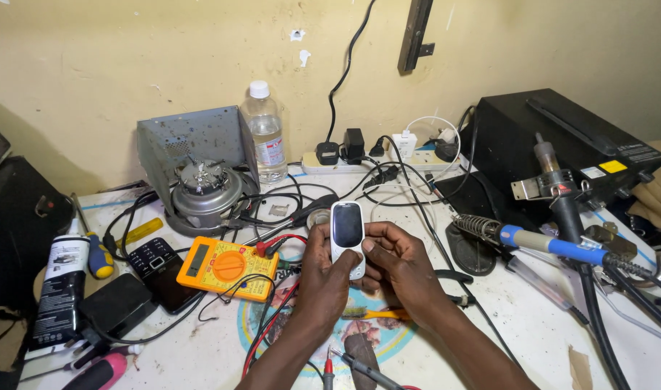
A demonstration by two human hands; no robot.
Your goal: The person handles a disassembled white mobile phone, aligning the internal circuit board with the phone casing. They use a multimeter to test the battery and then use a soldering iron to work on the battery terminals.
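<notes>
A small white keypad phone (347, 230) with a dark screen stands upright above the middle of the workbench, held by both hands. My left hand (325, 278) wraps its lower left side, thumb over the keypad. My right hand (397, 266) grips its right edge, thumb pressed on the front below the screen. Just left of the hands lies an orange multimeter (226, 266) with red and black leads trailing toward me. Below the hands a probe tip (363, 368) and a yellow toothbrush (377, 314) rest on the table.
A soldering iron in its coil stand (533, 242) and a hot-air handle (558, 184) sit at right before a black box (562, 137). At left: a black keypad phone (161, 271), a screwdriver (96, 253), a tube (59, 289). Behind: a motor (204, 191), a bottle (265, 130), a power strip (374, 162).
</notes>
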